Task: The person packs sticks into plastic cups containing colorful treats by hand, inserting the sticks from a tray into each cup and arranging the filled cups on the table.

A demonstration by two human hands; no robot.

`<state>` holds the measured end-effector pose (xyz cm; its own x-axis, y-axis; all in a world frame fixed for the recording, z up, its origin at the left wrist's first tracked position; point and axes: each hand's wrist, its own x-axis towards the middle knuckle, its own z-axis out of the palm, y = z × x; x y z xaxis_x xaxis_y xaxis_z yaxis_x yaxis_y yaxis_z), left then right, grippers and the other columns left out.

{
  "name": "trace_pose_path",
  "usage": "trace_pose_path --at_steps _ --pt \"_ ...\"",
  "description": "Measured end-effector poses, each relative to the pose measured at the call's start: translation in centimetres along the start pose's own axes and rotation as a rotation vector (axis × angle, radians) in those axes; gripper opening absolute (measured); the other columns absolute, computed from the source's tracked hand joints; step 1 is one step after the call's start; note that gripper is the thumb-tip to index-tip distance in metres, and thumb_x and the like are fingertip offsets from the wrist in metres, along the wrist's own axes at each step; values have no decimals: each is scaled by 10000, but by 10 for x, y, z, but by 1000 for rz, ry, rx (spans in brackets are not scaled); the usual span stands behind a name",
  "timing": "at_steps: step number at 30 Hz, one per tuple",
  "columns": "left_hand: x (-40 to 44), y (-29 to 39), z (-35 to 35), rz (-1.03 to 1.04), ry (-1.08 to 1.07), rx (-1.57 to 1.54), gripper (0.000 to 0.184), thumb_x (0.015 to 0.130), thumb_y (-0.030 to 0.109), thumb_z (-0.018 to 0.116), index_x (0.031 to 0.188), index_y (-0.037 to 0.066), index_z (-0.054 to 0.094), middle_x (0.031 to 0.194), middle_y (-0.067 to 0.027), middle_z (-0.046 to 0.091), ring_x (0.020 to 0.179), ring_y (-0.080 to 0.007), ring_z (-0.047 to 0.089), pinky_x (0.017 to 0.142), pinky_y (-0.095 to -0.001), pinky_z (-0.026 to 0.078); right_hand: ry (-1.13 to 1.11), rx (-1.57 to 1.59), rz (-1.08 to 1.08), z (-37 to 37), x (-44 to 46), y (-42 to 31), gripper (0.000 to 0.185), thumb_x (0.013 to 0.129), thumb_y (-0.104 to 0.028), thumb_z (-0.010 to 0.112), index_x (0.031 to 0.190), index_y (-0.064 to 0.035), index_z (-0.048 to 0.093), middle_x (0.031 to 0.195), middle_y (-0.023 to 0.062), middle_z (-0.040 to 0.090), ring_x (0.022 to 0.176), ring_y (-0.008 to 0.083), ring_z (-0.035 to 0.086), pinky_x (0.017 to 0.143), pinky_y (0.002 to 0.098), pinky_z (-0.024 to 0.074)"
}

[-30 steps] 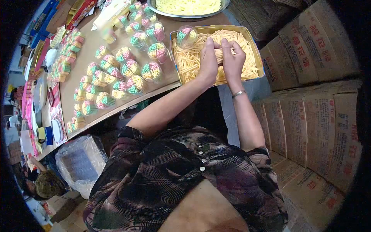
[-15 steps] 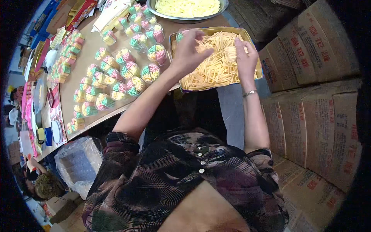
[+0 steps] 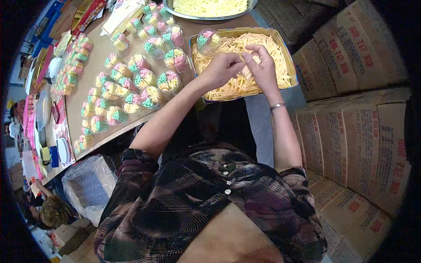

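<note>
A shallow tray (image 3: 287, 57) full of thin pale-yellow sticks (image 3: 228, 90) lies before me. Above it my right hand (image 3: 262, 68), with a bracelet at the wrist, is closed on a small bunch of yellow sticks that shows partly under its fingers. My left hand (image 3: 224, 69) meets it, thumb and fingers pinched by the right fingertips; what they hold, if anything, is hidden. In the tray's back left corner, a clear cup (image 3: 208, 41) of pink, green and yellow pieces stands on the sticks, just beyond my left hand.
Many filled cups (image 3: 144, 78) stand in rows on the brown table (image 3: 105, 57) to the left. Behind the tray is a metal basin (image 3: 210, 17) of yellow pieces. Stacked cartons (image 3: 351, 136) wall the right side. A plastic-lined box (image 3: 90, 184) sits lower left, near another person (image 3: 55, 210).
My hands have come together over the tray: the left moved down and right, the right moved left with its sticks. The cup in the corner now shows fully.
</note>
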<state>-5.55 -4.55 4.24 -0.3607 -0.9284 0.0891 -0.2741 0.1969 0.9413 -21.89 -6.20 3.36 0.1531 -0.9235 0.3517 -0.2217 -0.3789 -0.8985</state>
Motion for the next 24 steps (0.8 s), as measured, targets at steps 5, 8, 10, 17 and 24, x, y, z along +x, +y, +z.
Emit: trace_pose_path --at_steps 5,8,10,17,24 --pt "-3 -4 -2 -71 -113 -84 159 874 136 532 794 5 575 630 -51 534 575 -136 500 528 -278 423 -17 47 90 0 -2 -1 219 883 -174 615 1020 -3 605 907 61 617 698 87 535 642 199 442" --pt "-6 -7 -3 -110 -176 -162 167 877 140 523 813 -5 575 646 -67 546 579 -151 509 536 -288 429 -24 53 124 -3 -3 3 231 880 -166 616 1042 -1 608 920 62 621 699 88 533 651 201 444" --pt "-6 -11 -2 -110 -190 6 183 890 155 513 843 -14 565 686 -91 559 613 -174 526 563 -301 439 -10 15 95 -7 -2 14 224 884 -165 611 1035 1 613 907 58 624 700 86 530 656 201 441" --pt "-12 -14 17 146 277 376 242 934 202 478 916 -36 518 807 -156 584 703 -243 556 639 -357 452 0 36 147 -18 1 11 176 898 -178 597 921 -7 632 819 36 611 688 79 504 643 193 422" --pt "-5 16 71 65 520 -184 231 968 205 415 945 -23 445 785 -184 540 679 -281 536 638 -405 438 79 78 171 7 -4 -13 231 898 -214 609 773 -20 596 683 16 569 629 88 477 608 220 409"
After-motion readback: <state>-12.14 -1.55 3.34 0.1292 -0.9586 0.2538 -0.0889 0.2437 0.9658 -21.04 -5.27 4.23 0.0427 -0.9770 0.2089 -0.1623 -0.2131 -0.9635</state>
